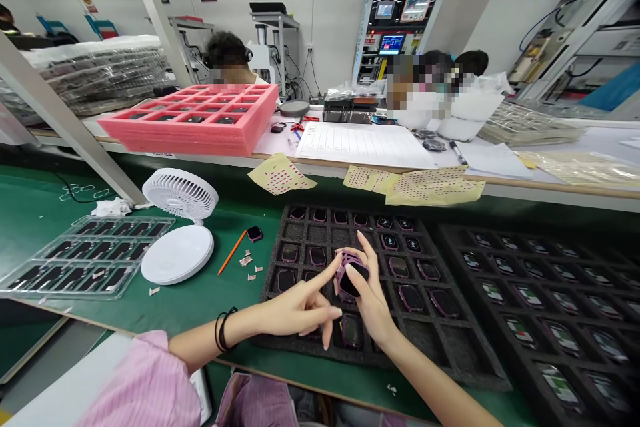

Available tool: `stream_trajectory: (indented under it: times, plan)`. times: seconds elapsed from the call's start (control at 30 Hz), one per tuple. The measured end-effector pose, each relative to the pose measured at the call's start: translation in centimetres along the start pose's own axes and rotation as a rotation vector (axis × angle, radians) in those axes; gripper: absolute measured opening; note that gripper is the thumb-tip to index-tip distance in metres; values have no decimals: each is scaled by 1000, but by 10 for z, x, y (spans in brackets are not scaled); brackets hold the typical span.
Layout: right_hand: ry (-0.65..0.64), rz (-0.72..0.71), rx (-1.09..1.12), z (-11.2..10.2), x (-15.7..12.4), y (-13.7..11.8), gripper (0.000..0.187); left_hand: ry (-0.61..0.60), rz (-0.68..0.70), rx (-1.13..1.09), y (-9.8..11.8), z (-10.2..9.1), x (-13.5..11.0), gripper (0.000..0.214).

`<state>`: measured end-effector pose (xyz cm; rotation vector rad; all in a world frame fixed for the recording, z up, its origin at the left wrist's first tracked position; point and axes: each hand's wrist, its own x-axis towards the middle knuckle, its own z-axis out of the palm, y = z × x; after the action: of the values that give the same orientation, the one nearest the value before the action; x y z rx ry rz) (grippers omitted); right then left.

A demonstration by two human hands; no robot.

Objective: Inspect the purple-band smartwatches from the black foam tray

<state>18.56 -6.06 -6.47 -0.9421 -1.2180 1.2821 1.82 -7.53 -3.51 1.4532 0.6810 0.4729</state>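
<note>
My right hand point(374, 303) grips a smartwatch point(353, 279) with a dark screen and a purple case, held tilted between thumb and fingers. From the left, my left hand point(300, 310) reaches over with its index finger stretched out to the watch's upper left edge. Its other fingers are spread and loosely bent, holding nothing. Below both hands lies a black foam tray point(463, 350) with square compartments, many of them holding similar watches. A few watch faces at the tray's back right are lit. My hands hide part of the tray's middle.
A second black foam tray point(475, 293) of watches lies at right. On the green table at left are a white fan point(177, 253), an orange stick point(233, 252), a small dark watch piece point(255, 233) and a clear plastic tray point(127, 280). A pink foam tray point(240, 137) sits on the raised shelf.
</note>
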Motion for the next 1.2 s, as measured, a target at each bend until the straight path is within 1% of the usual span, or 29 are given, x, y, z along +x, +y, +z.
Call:
stream_trajectory:
  times: [0.1,0.23,0.3,0.33,0.37,0.47,0.5,0.57,0.6,0.7,0.77,0.83,0.97,1.03,1.13,1.2]
  plan:
    - [2,-4,5,1,0,3,62,-73,-10,91,-3,0,1,90]
    - [-2,-28,-10,-2,2,7,63,-102,6,139,-12,0,7,89]
    - [-13,-15,-35,-7,10,6,65,-85,23,199,-13,-4,12,89]
    - [-27,-1,-56,-11,16,5,68,-44,40,266,-12,-6,15,88]
    - [-44,13,-85,-15,23,4,72,27,66,358,-10,-10,20,86]
    - [-131,29,-232,-26,49,4,84,330,199,675,-5,-24,42,82]
    - [-156,8,-285,-29,58,7,85,397,253,754,-5,-29,53,84]
    - [-177,-91,-381,-34,75,16,83,432,335,876,-10,-37,76,87]
    - [-181,-132,-420,-36,81,22,82,432,345,923,-15,-40,88,84]
    - [-174,-149,-477,-41,93,43,81,466,307,1038,-32,-43,118,68]
    - [-151,-131,-475,-43,96,53,81,495,282,1074,-41,-42,130,58]
    - [-133,-112,-463,-44,96,59,82,519,270,1085,-46,-41,136,50]
    - [-145,-86,-436,-47,93,55,87,547,269,1093,-45,-42,136,42]
    - [-164,-56,-366,-52,92,49,91,545,277,1092,-42,-48,134,40]
    - [-177,88,-157,-61,94,40,94,538,354,1014,-40,-57,131,38]
    - [-165,215,-5,-67,96,34,89,532,428,918,-41,-60,129,40]
